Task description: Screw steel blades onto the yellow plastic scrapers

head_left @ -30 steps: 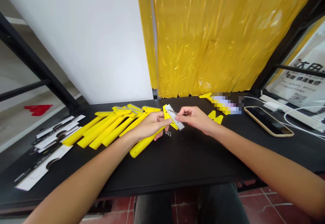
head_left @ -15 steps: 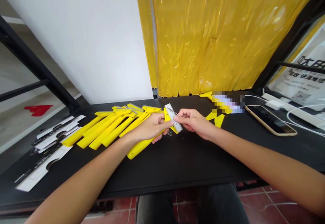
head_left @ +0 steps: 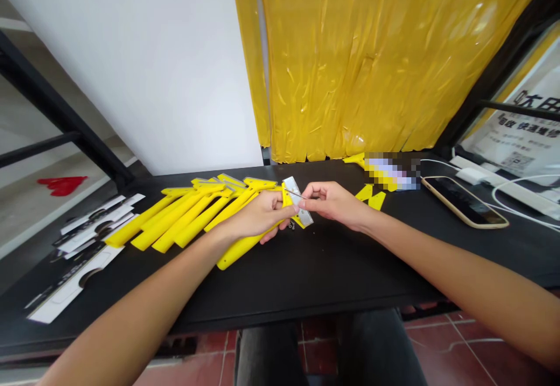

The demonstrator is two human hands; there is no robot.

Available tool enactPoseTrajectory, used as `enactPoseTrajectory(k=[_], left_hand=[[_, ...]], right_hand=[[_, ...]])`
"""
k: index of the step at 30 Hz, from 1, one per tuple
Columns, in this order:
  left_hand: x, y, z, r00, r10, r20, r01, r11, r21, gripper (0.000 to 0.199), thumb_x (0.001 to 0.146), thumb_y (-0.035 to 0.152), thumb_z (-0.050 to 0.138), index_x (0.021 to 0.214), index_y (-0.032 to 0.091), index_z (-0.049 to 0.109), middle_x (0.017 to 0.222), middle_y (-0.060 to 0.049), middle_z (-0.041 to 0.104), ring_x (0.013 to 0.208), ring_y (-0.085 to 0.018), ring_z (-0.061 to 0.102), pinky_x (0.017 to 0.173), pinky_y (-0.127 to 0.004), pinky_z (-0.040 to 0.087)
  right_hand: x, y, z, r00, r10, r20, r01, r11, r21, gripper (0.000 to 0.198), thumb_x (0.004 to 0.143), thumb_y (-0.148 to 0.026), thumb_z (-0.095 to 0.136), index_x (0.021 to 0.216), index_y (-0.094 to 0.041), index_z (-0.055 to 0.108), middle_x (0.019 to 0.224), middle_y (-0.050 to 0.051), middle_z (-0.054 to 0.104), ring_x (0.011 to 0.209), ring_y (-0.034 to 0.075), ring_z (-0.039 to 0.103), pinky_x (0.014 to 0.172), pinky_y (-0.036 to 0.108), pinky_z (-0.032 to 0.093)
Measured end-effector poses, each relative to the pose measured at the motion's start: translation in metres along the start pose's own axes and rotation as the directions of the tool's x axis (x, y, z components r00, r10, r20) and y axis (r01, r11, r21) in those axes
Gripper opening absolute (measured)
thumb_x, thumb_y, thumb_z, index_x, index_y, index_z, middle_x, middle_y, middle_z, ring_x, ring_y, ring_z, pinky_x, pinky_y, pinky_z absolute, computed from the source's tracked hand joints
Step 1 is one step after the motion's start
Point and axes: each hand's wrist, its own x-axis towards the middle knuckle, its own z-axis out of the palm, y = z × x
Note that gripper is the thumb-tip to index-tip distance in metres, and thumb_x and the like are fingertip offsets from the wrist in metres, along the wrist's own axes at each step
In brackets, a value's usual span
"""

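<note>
My left hand [head_left: 266, 214] is closed around a yellow scraper [head_left: 240, 252], its handle slanting toward the table's front edge. A silver metal blade [head_left: 289, 185] lies across the scraper's yellow head. Pinched in the fingers of my right hand [head_left: 330, 204] is a thin metal rod [head_left: 296, 192], maybe a hex key, whose tip reaches over the blade. Its far end is too small to make out. Tiny metal screws [head_left: 292, 226] lie on the table just below the scraper head. Several more yellow scrapers [head_left: 188, 223] lie overlapping to the left of my hands.
Printed white-and-black card sleeves [head_left: 74, 287] lie at the left of the black table [head_left: 350, 269]. Loose yellow head pieces [head_left: 376, 200] sit right of my right hand. Farther right are a phone [head_left: 466, 201], a power strip [head_left: 507, 185] and white cables. Yellow plastic sheeting [head_left: 350, 71] hangs behind.
The thin rod in my right hand has turned to a flatter angle over the blade, and my right fingers have shifted slightly. My left hand keeps its hold on the scraper.
</note>
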Motion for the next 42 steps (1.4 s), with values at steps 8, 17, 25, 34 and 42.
enactPoseTrajectory(k=[8, 17, 25, 34, 42], left_hand=[[0.000, -0.001, 0.001, 1.000, 0.003, 0.020, -0.003, 1.000, -0.023, 0.034, 0.094, 0.048, 0.060, 0.079, 0.018, 0.050, 0.063, 0.004, 0.057, 0.034, -0.007, 0.050, 0.031, -0.018, 0.033], [-0.002, 0.000, 0.001, 0.997, 0.010, 0.076, -0.008, 1.000, -0.029, 0.030, 0.094, 0.044, 0.058, 0.081, 0.018, 0.051, 0.062, 0.005, 0.056, 0.033, -0.006, 0.049, 0.031, -0.018, 0.032], [-0.001, -0.003, 0.000, 0.995, 0.007, 0.097, -0.007, 1.000, -0.007, 0.030, 0.093, 0.047, 0.060, 0.085, 0.019, 0.053, 0.066, 0.005, 0.059, 0.034, -0.006, 0.049, 0.030, -0.018, 0.033], [-0.001, -0.006, 0.000, 0.994, 0.010, 0.106, -0.007, 0.999, -0.033, 0.031, 0.096, 0.046, 0.056, 0.083, 0.018, 0.054, 0.065, 0.002, 0.060, 0.035, -0.008, 0.052, 0.030, -0.018, 0.033], [-0.001, -0.005, 0.000, 0.998, -0.001, 0.070, 0.000, 1.000, 0.002, 0.035, 0.095, 0.048, 0.057, 0.079, 0.017, 0.054, 0.063, 0.002, 0.059, 0.034, -0.007, 0.050, 0.030, -0.018, 0.033]], right_hand=[[0.000, -0.003, -0.001, 0.999, 0.041, 0.031, -0.041, 0.999, 0.004, 0.030, 0.073, -0.040, 0.081, 0.082, -0.017, 0.064, 0.071, -0.003, 0.058, 0.052, 0.005, 0.031, 0.047, 0.024, 0.019], [-0.001, -0.010, -0.008, 0.989, 0.111, 0.102, -0.105, 0.992, -0.068, 0.034, 0.068, -0.042, 0.084, 0.079, -0.017, 0.065, 0.071, -0.002, 0.062, 0.053, 0.005, 0.037, 0.048, 0.024, 0.021], [-0.003, -0.013, -0.011, 0.985, 0.124, 0.120, -0.114, 0.989, -0.092, 0.033, 0.069, -0.044, 0.084, 0.079, -0.016, 0.068, 0.067, -0.003, 0.059, 0.055, 0.006, 0.039, 0.048, 0.024, 0.022], [-0.002, -0.010, -0.010, 0.986, 0.115, 0.123, -0.106, 0.991, -0.077, 0.032, 0.066, -0.041, 0.086, 0.077, -0.017, 0.068, 0.070, -0.002, 0.063, 0.057, 0.007, 0.044, 0.051, 0.023, 0.027], [-0.002, -0.009, -0.010, 0.985, 0.091, 0.149, -0.079, 0.993, -0.084, 0.032, 0.067, -0.044, 0.085, 0.081, -0.018, 0.072, 0.079, 0.002, 0.070, 0.069, 0.012, 0.056, 0.063, 0.026, 0.041]])
